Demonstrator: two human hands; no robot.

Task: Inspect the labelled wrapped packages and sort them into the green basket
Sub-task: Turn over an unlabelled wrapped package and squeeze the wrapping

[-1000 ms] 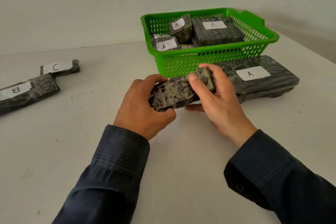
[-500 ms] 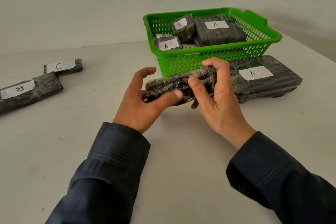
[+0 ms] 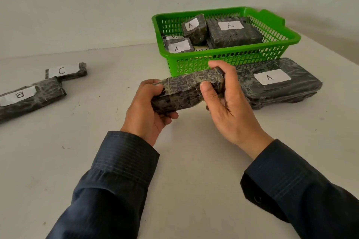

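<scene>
Gripping a dark wrapped package [image 3: 182,91] just in front of the green basket [image 3: 229,58]: left hand [image 3: 145,110] curled round one end, right hand [image 3: 229,103] pinching the other. Basket holds three A packages [image 3: 233,31], one B package [image 3: 172,37]. White table [image 3: 194,161] under the basket, pale wall [image 3: 77,6] behind it.

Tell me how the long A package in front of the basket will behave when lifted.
The long A package probably won't roll: it lies flat and wide. Its glossy wrap looks slippery. Being long, it may sag if lifted by one end; stiffness cannot be told.
</scene>
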